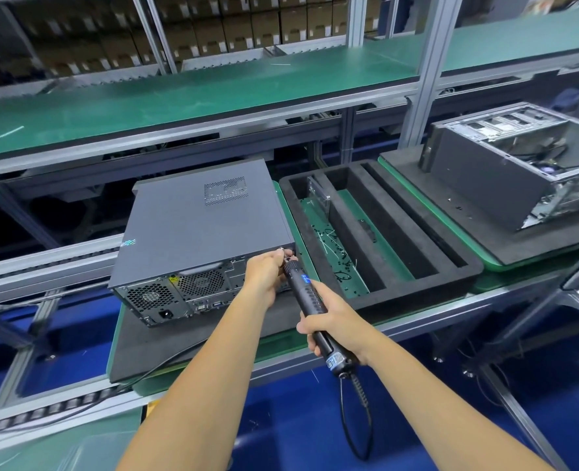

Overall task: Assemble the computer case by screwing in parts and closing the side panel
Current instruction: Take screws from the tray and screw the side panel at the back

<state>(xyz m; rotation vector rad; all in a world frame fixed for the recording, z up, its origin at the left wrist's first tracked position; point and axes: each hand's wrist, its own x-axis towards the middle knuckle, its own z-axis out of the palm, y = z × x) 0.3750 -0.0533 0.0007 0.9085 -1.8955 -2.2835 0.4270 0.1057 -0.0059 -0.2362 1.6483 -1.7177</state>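
Lying on its side on a dark foam pad [186, 338], the grey computer case [196, 229] has its side panel [193, 215] closed on top and its back, with fans and plugs, turned toward the person. The right hand [332, 321] grips a black electric screwdriver [310, 302] around its handle, with the tip at the case's back right top corner. The left hand [267, 271] curls its fingers around the screwdriver's front end, right at that corner (the screw itself is too small to see). Just beside the case sits a black foam tray [465, 266] with small screws [335, 246] in one slot. Farther right, an open computer case [485, 178] rests on another foam pad
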